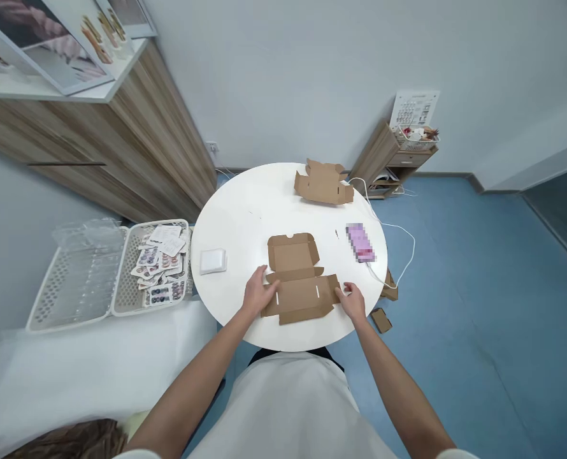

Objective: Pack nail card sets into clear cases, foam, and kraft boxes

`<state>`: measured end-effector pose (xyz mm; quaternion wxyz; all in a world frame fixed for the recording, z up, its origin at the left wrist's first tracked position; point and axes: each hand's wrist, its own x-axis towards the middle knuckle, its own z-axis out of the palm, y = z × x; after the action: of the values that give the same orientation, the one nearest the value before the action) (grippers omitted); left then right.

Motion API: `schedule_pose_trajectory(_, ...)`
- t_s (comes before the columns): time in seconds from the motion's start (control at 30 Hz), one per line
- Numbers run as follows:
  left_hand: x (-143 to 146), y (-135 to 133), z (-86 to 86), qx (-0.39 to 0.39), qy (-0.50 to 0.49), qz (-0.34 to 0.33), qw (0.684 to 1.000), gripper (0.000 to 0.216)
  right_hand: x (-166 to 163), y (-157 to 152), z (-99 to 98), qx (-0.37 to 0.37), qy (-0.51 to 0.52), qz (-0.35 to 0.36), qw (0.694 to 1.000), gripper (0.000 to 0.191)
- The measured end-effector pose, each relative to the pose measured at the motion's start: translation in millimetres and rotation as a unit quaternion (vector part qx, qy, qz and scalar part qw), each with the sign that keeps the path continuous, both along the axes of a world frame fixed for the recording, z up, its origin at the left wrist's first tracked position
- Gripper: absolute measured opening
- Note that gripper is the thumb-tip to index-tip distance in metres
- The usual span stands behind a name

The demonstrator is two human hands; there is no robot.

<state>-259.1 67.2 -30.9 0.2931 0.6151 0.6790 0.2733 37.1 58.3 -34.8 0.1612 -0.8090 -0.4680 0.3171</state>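
A flat, partly creased cardboard box [302, 294] lies unfolded on the white round table, its lid panel pointing away from me and its side flaps spread. My left hand [259, 293] is on the left end of it, thumb over the panel near a white slot and fingers along the edge. At the opposite end, my right hand [353, 302] has its thumb and curled fingers at the right side flap. Parts of both hands' fingers are hidden from above.
Another cardboard box [324, 183], partly folded, sits at the table's [230, 210] far edge. A white packet [213, 261] lies left; a blurred purple device [360, 242] with a white cable [413, 245] lies right. White baskets [116, 280] stand left, and cardboard scraps [381, 320] lie on the floor.
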Motion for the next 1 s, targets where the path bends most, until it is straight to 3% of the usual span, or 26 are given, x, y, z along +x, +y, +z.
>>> schedule_pose_trajectory(0.1,11,-37,3.0,0.040,0.079,-0.141,0.986,0.058,-3,29,6.1,0.018,0.026,0.043,0.999,0.053)
schedule_pose_trajectory(0.17,21,-56,1.2,0.034,0.116,-0.191,0.974,0.061,-8,54,9.1,0.015,0.068,0.084,0.994,0.053)
schedule_pose_trajectory(0.23,30,-68,-2.5,0.020,0.140,-0.208,0.968,0.061,-15,80,8.9,0.002,0.116,0.117,0.986,0.052)
schedule_pose_trajectory(0.37,39,-76,-11.0,-0.007,0.171,-0.195,0.966,0.048,-29,117,-2.3,-0.043,0.198,0.117,0.972,0.047)
schedule_pose_trajectory(0.5,44,-74,-14.1,-0.015,0.205,-0.173,0.963,0.044,-37,133,-17.2,-0.053,0.209,0.153,0.964,0.032)
schedule_pose_trajectory(0.63,50,-64,-10.4,-0.010,0.256,-0.144,0.956,0.056,-39,138,-26.3,-0.037,0.188,0.177,0.965,0.020)
schedule_pose_trajectory(0.8,55,-41,-3.8,-0.045,0.317,-0.123,0.939,0.078,-36,136,-28.6,-0.020,0.179,0.195,0.964,0.022)
schedule_pose_trajectory(1.0,53,-15,1.7,-0.056,0.357,-0.160,0.919,0.103,-31,123,-21.8,-0.017,0.181,0.206,0.961,0.022)
